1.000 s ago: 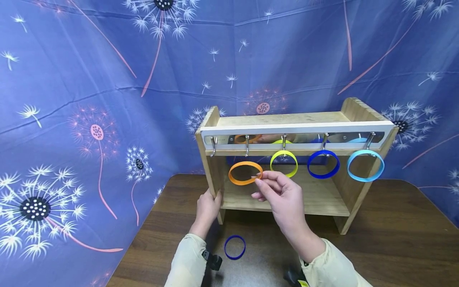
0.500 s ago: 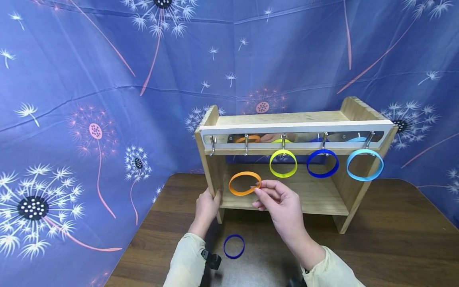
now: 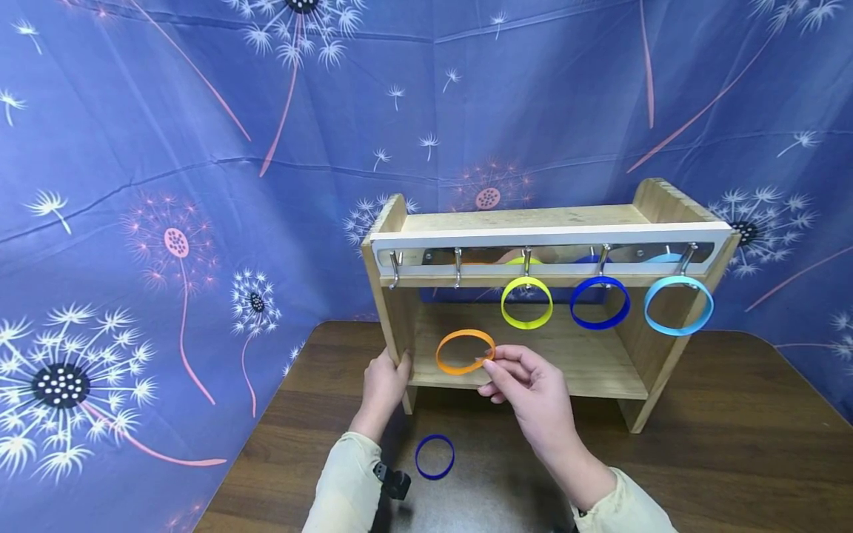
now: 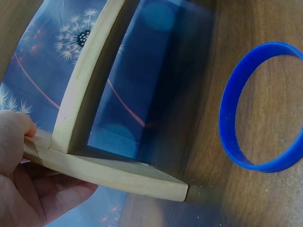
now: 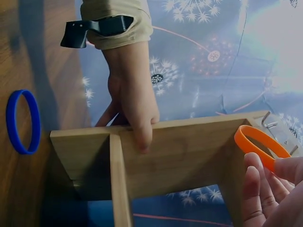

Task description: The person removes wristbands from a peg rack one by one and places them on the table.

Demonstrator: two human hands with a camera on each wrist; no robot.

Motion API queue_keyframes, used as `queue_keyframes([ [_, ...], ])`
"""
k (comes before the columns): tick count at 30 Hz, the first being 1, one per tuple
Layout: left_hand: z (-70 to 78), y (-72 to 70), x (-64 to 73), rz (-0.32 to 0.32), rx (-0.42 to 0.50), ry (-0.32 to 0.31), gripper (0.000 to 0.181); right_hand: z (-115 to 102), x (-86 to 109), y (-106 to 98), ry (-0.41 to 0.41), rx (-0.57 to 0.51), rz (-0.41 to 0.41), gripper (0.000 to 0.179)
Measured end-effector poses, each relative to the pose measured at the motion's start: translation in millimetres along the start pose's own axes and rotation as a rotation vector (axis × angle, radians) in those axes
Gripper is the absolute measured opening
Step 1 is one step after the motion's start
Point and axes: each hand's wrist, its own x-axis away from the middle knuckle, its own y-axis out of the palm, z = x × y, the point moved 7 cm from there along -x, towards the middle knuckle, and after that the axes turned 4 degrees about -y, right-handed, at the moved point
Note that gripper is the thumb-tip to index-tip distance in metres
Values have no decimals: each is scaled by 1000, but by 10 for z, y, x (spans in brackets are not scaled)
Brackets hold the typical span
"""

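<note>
Two hands: right hand (image 3: 529, 385) pinches the orange band (image 3: 465, 351) with its fingers (image 3: 496, 364); left hand (image 3: 386, 381) grips the wooden rack (image 3: 533, 222) side.
Change: orange band came down, away from the hooks (image 3: 457, 268).
Meaning: it is not hung.
Desk (image 3: 733, 444): blue band (image 3: 435, 457) lies flat.
</note>
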Motion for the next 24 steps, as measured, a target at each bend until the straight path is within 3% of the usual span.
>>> queue_keyframes([
  [24, -4, 11, -8, -12, -9, -6, 24, 366, 133, -220, 141, 62, -5, 23],
])
